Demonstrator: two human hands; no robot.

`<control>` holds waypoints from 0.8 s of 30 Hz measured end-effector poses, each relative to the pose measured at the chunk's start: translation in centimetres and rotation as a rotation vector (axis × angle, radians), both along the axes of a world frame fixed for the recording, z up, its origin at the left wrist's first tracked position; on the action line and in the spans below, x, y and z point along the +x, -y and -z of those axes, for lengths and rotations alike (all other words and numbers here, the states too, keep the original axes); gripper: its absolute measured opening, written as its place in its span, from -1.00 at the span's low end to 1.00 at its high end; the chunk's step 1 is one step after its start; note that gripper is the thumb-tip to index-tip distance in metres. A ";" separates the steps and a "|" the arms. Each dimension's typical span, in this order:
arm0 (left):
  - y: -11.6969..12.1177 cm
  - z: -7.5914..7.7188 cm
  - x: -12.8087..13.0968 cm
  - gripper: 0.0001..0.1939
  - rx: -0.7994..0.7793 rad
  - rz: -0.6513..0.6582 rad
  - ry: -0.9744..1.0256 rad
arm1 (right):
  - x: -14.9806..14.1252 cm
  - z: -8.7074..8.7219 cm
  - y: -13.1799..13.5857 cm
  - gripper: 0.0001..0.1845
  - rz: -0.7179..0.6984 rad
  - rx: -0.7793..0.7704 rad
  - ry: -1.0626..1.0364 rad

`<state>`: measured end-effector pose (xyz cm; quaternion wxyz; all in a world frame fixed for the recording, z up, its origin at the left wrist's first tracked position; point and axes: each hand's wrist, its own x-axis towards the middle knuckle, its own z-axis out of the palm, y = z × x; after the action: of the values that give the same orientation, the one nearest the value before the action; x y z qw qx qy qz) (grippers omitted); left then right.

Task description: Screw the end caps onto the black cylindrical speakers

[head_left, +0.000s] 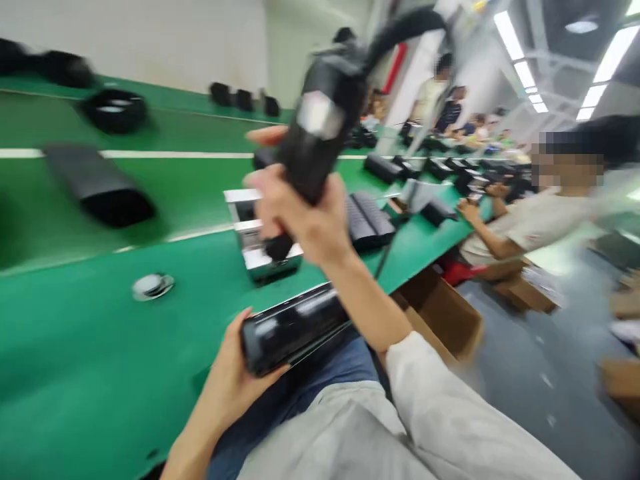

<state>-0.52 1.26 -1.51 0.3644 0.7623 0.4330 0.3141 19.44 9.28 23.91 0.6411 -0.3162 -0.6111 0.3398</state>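
My right hand [305, 207] is wrapped round a black electric screwdriver [320, 120], raised in front of me and smeared by motion. A thick black cable [405, 30] curves away from its upper end. Below it, my left hand [240, 373] grips the near end of a long, glossy black speaker housing [295, 327], fingers on one side and thumb beneath. The housing lies tilted at the bench edge, over my lap; my right forearm hides its far end. Behind my right hand stands a silver and white box-shaped holder [270, 263], partly covered.
A small round part [153, 285] lies on the green bench [75, 360]. Dark housings [100, 183] sit on the green belt behind. Grey mesh-covered pieces [370, 220] lie to the right. A co-worker [530, 213] sits farther right, near open cardboard boxes [445, 313] on the floor.
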 end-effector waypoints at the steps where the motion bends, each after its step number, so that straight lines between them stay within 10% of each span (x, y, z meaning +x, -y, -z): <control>1: 0.2 -0.4 0.1 0.13 -0.016 -0.003 0.001 | 0.8 0.1 -1.1 -0.55 0.122 0.045 -0.050; 10: 0.7 -1.7 0.1 0.22 -0.039 0.023 0.009 | 2.0 3.9 -7.4 -0.55 0.293 0.290 0.021; 24: 1.2 -1.7 -0.4 0.15 -0.018 0.000 -0.013 | 1.7 4.1 -8.4 -0.77 0.446 0.125 0.017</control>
<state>-0.88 0.04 0.23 0.3685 0.7611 0.4380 0.3052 21.10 17.69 19.76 0.7136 -0.4059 -0.5513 0.1484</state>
